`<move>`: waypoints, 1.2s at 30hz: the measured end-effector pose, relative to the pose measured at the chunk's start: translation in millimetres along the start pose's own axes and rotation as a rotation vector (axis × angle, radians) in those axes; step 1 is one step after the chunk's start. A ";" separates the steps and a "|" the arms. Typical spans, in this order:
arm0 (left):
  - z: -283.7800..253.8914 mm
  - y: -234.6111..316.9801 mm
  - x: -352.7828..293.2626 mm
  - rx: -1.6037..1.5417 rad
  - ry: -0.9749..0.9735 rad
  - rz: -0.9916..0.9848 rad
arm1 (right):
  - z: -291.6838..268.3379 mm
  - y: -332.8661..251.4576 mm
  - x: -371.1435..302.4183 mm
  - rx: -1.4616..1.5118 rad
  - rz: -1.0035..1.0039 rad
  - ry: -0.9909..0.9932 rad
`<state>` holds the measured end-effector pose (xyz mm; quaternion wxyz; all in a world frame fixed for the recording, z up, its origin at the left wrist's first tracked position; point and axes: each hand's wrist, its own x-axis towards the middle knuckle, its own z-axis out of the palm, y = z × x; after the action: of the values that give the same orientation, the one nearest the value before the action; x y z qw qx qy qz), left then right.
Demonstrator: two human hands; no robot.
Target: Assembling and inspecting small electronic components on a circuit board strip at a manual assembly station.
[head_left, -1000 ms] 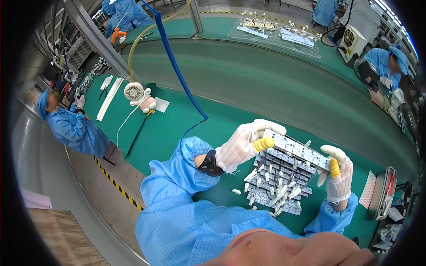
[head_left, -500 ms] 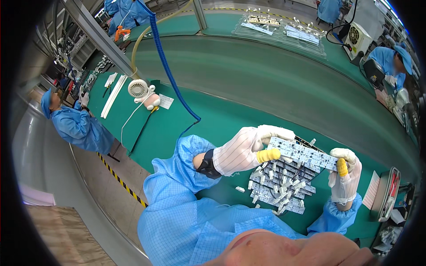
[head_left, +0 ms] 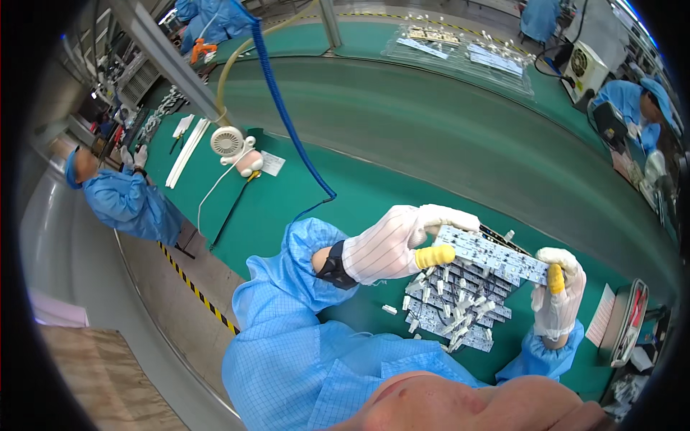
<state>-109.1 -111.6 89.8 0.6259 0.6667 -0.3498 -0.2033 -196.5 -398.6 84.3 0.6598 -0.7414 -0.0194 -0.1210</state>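
A long white circuit board (head_left: 492,256) with small dark components is held by its two ends between my hands. My left hand (head_left: 388,244), in a striped white glove with a yellow thumb cover, pinches its left end. At the right end, my gloved right hand (head_left: 559,294) grips it with a yellow-covered thumb in front. Under and nearer than this board lies a pile of similar circuit boards (head_left: 428,318), with many white connectors and dark wires on top. Just behind the held board a dark strip (head_left: 507,241) shows in part. One small white connector (head_left: 389,309) lies left of the pile.
A blue coiled hose (head_left: 277,100) hangs over the green table (head_left: 359,190). A small fan (head_left: 228,142), white strips (head_left: 188,152) and a black rod stand or lie at the left. An open case (head_left: 629,323) sits right. Co-workers in blue are at left and far right.
The board has tipped a little in my hands, and its face looks paler now. Both hands keep their hold at its ends. The view has shifted slightly.
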 end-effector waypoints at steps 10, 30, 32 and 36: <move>-309.3 -48.9 66.9 0.574 1.006 0.358 | -16.3 33.8 0.4 0.155 -0.086 0.122; -131.6 -153.2 14.7 0.131 0.742 0.069 | -15.4 15.9 2.9 0.111 -0.002 0.165; -132.3 -186.2 5.5 0.039 0.670 0.117 | -11.3 14.4 4.4 0.100 0.020 0.138; -128.4 -187.7 12.0 0.010 0.659 0.076 | -10.2 16.7 4.3 0.103 0.013 0.180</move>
<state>29.8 -36.6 -74.4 0.7091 0.6864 -0.1542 0.0483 -190.7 -411.3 70.0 0.6967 -0.6929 0.0389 -0.1816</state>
